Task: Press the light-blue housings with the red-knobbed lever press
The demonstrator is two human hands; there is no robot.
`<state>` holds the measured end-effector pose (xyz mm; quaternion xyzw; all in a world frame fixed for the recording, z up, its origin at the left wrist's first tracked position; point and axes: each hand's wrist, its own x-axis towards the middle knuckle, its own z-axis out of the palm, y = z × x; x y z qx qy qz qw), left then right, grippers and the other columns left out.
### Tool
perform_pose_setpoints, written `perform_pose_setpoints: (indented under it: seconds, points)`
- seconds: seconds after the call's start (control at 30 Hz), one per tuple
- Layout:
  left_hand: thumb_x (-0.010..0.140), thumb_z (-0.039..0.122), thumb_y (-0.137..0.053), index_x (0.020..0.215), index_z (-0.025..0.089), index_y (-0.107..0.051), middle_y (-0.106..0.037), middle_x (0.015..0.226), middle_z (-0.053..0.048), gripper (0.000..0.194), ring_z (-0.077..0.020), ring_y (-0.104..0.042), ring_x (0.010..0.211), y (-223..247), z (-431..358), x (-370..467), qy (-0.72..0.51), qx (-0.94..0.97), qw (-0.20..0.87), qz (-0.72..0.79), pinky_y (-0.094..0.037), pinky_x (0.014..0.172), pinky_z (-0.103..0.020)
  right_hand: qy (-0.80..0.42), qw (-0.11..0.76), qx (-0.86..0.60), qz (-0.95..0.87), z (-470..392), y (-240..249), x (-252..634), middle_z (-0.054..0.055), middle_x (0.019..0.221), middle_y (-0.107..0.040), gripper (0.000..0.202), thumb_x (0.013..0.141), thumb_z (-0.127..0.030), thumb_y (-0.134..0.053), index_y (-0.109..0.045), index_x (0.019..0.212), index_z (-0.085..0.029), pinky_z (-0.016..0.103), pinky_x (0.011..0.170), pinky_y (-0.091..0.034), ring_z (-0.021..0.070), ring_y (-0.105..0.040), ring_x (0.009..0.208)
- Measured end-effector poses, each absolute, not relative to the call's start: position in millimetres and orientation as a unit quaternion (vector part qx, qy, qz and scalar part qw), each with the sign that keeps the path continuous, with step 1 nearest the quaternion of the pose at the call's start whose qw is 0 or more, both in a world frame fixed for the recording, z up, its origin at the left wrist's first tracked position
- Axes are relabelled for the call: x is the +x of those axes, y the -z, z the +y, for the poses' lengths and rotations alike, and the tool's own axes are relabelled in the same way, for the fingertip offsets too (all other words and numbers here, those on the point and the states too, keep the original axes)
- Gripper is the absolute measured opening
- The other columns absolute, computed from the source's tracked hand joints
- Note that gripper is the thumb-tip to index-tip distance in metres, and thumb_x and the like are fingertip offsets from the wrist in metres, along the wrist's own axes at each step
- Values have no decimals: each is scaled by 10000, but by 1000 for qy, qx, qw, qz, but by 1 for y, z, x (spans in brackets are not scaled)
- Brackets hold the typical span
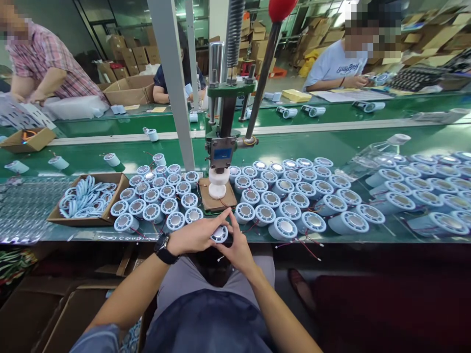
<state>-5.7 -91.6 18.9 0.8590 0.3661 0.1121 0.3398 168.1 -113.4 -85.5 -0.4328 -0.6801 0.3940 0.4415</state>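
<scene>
Between my two hands, at the bench's front edge, is a light-blue cylindrical part (220, 234) with a ringed, slotted top and a silver centre. My left hand (196, 236), a dark watch on its wrist, is closed round the part's left side. The fingers of my right hand (237, 247) grip the other side, and the fingertips of both hands meet just beyond it. Thin wires with a white plug hang below. Straight ahead stands a green hand press (222, 122) with a white round pressing head (218, 184) over a brown base plate (230, 198).
Many similar blue cylinders (289, 211) stand either side of the press, trailing wires. A cardboard box (86, 220) at left holds light-blue rings (86, 196). A clear plastic bottle (379, 154) lies at right. Behind runs a green conveyor (312, 137), with several people working across it.
</scene>
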Motion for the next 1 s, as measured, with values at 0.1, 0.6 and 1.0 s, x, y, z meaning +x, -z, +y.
perform_pose_setpoints:
  seconds: [0.1, 0.6, 1.0]
  points:
    - [749, 32, -583, 1575, 274, -60, -604, 1373, -96, 1007, -267, -613, 1204, -21, -85, -7, -99, 865, 350, 346, -496, 954, -332, -390, 444, -448, -671, -115, 87, 166, 92, 1029, -713, 1030, 766, -308, -746, -124, 1571, -152, 335, 846, -584, 229, -710, 968]
    - [894, 233, -551, 1528, 185, -179, -275, 1590, -161, 736, -282, -217, 1501, 42, -147, 26, -332, 656, 312, 602, -264, 1220, -498, -232, 510, -476, -678, -131, 97, 140, 139, 1295, -613, 811, 906, -226, -580, -120, 1573, -177, 335, 950, -572, 210, -665, 1114]
    - [906, 201, -494, 1424, 159, -367, -464, 1460, -164, 535, -274, -438, 1375, 60, -144, 35, -393, 635, 293, 597, -365, 1153, -484, -261, 331, -412, -807, -119, 77, 173, 139, 1444, -478, 696, 868, -142, -482, -311, 1541, -173, 428, 1091, -491, 245, -510, 1326]
